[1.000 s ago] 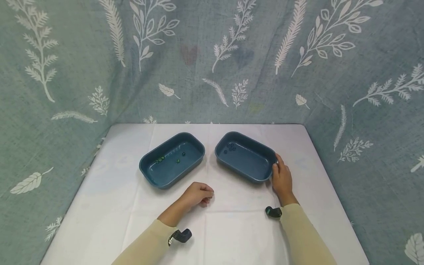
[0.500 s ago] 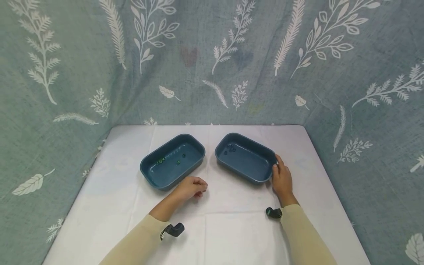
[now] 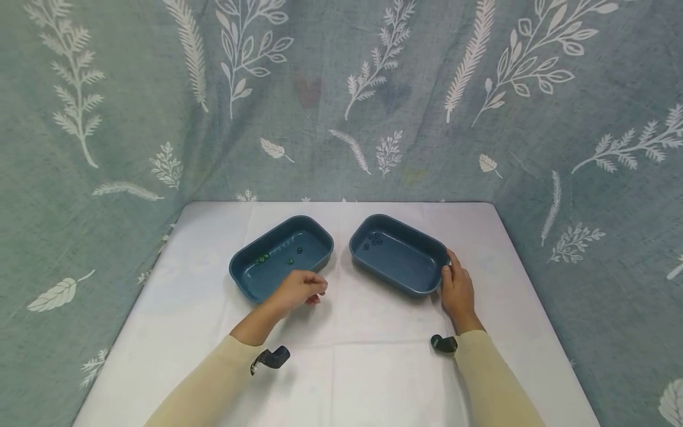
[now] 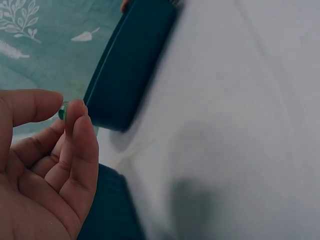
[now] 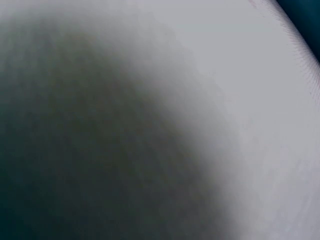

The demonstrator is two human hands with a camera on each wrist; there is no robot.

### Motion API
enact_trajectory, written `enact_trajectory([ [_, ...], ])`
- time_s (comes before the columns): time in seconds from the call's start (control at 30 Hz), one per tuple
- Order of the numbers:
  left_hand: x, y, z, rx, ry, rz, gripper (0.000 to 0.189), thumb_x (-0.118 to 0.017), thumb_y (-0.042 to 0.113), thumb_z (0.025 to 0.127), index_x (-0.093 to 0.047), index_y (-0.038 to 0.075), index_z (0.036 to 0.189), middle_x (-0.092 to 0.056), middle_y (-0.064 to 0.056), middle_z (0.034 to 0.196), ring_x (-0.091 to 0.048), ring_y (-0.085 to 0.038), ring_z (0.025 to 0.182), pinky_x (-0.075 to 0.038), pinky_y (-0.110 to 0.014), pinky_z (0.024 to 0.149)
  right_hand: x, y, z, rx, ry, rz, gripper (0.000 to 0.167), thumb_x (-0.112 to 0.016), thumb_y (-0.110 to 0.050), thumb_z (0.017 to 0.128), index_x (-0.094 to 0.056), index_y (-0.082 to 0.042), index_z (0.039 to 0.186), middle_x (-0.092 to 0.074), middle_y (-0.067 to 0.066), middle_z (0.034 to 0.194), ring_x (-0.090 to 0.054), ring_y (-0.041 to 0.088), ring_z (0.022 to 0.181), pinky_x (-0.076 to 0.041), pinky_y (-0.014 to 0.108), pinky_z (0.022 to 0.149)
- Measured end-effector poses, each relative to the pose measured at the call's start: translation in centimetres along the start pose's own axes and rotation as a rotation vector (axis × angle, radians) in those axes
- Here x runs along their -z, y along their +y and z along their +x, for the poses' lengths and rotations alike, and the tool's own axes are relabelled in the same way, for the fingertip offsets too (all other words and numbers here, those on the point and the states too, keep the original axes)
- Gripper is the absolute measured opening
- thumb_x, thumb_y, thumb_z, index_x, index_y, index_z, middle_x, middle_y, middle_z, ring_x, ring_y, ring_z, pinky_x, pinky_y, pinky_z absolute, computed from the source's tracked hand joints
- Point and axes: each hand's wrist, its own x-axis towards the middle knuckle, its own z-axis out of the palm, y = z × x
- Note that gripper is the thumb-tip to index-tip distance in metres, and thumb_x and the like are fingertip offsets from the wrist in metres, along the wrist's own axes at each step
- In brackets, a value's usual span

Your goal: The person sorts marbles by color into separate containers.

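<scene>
In the head view, my left hand (image 3: pixel 300 289) is over the near right side of the left blue tray (image 3: pixel 237 267), covering part of its rim. Its thumb and fingertips pinch a small green glass marble (image 4: pixel 63 111), clearest in the left wrist view. Several small green marbles (image 3: pixel 262 258) lie inside that tray. My right hand (image 3: pixel 458 293) holds the right end of the right blue tray (image 3: pixel 413 284), with thumb and fingers about its rim. Several small dark marbles (image 3: pixel 374 240) sit at that tray's far left end. The right wrist view is mostly blurred.
Both trays stand on a white cloth-covered table (image 3: pixel 341 379), angled apart with a narrow gap between. A leaf-patterned grey-green curtain (image 3: pixel 341 118) surrounds the back and sides. A dark camera (image 3: pixel 274 357) on the left wrist sticks out over the table.
My left hand has moved left and away from me, from the table in front of the trays to over the left tray's near side. The right hand stays at its tray.
</scene>
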Motion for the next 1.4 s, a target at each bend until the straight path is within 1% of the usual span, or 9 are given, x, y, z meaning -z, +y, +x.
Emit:
enact_trajectory([
  [0.13, 0.8, 0.8, -0.1, -0.007, 0.009, 0.011, 0.026, -0.067, 0.013, 0.093, -0.067, -0.007, 0.109, -0.068, -0.01, 0.088, -0.065, -0.02, 0.07, -0.059, -0.032, 0.066, 0.0, -0.1, -0.1, -0.014, -0.005, 0.001, 0.048, -0.032, -0.034, 0.106, -0.031, -0.025, 0.153, -0.056, 0.019, 0.131, -0.05, 0.039, 0.113, -0.039, 0.059, 0.098],
  [0.4, 2.6, 1.8, 0.2, 0.005, 0.062, 0.051, 0.019, -0.068, 0.016, 0.092, -0.071, 0.003, 0.105, -0.069, -0.014, 0.095, -0.066, -0.021, 0.072, -0.059, -0.031, 0.066, -0.1, -0.1, -0.1, -0.011, -0.006, 0.008, 0.048, -0.033, -0.035, 0.107, -0.03, -0.026, 0.154, -0.055, 0.018, 0.133, -0.05, 0.038, 0.113, -0.039, 0.059, 0.098],
  [0.6, 4.0, 2.1, 1.1, -0.013, 0.048, 0.052, 0.029, -0.066, 0.019, 0.095, -0.066, -0.003, 0.114, -0.067, -0.019, 0.105, -0.067, -0.023, 0.079, -0.059, -0.032, 0.07, -0.1, -0.1, -0.1, -0.008, -0.004, 0.002, 0.048, -0.032, -0.035, 0.107, -0.03, -0.026, 0.153, -0.055, 0.018, 0.134, -0.05, 0.039, 0.115, -0.038, 0.059, 0.099],
  [0.73, 5.0, 2.4, 1.5, -0.008, 0.052, 0.037, 0.031, -0.065, 0.02, 0.095, -0.066, -0.003, 0.117, -0.067, -0.016, 0.105, -0.067, -0.028, 0.084, -0.059, -0.034, 0.073, 0.0, -0.1, -0.1, -0.007, -0.002, 0.01, 0.048, -0.032, -0.035, 0.107, -0.031, -0.025, 0.153, -0.055, 0.019, 0.133, -0.049, 0.038, 0.115, -0.038, 0.059, 0.099],
  [0.83, 5.8, 2.3, 1.8, -0.006, 0.055, 0.035, 0.033, -0.065, 0.021, 0.095, -0.065, -0.003, 0.118, -0.066, -0.018, 0.107, -0.067, -0.028, 0.086, -0.059, -0.033, 0.074, -0.1, -0.2, -0.1, -0.009, -0.002, 0.015, 0.048, -0.033, -0.034, 0.106, -0.031, -0.025, 0.153, -0.055, 0.019, 0.132, -0.05, 0.038, 0.115, -0.038, 0.059, 0.099],
  [1.07, 7.4, 2.2, 2.3, -0.006, 0.062, -0.004, 0.03, -0.063, 0.019, 0.096, -0.065, -0.002, 0.118, -0.064, -0.024, 0.112, -0.067, -0.024, 0.083, -0.059, -0.038, 0.077, 0.0, -0.2, -0.2, 0.012, 0.0, 0.006, 0.047, -0.032, -0.034, 0.107, -0.032, -0.023, 0.153, -0.06, 0.02, 0.113, -0.052, 0.038, 0.108, -0.04, 0.058, 0.093],
  [1.17, 8.1, 2.2, 2.6, -0.008, 0.065, -0.01, 0.031, -0.061, 0.02, 0.097, -0.064, -0.002, 0.119, -0.064, -0.022, 0.112, -0.066, -0.023, 0.084, -0.058, -0.041, 0.08, 0.0, -0.2, -0.2, 0.011, 0.0, 0.001, 0.047, -0.032, -0.034, 0.107, -0.032, -0.023, 0.153, -0.06, 0.02, 0.113, -0.052, 0.038, 0.107, -0.04, 0.058, 0.093],
  [1.27, 8.8, 2.1, 3.0, 0.0, 0.074, -0.019, 0.034, -0.06, 0.02, 0.098, -0.062, -0.004, 0.122, -0.065, -0.019, 0.11, -0.066, -0.021, 0.083, -0.058, -0.04, 0.081, 0.0, -0.2, -0.2, 0.011, 0.001, 0.003, 0.047, -0.032, -0.033, 0.107, -0.032, -0.023, 0.153, -0.06, 0.02, 0.113, -0.052, 0.038, 0.107, -0.04, 0.058, 0.092],
  [1.4, 9.7, 1.6, 3.7, 0.012, 0.087, -0.044, 0.035, -0.06, 0.018, 0.098, -0.061, -0.006, 0.123, -0.064, -0.019, 0.11, -0.066, -0.017, 0.078, -0.059, -0.033, 0.076, -0.1, -0.2, -0.2, 0.016, 0.006, 0.007, 0.047, -0.032, -0.033, 0.107, -0.032, -0.024, 0.153, -0.06, 0.019, 0.115, -0.052, 0.038, 0.108, -0.04, 0.058, 0.093],
])
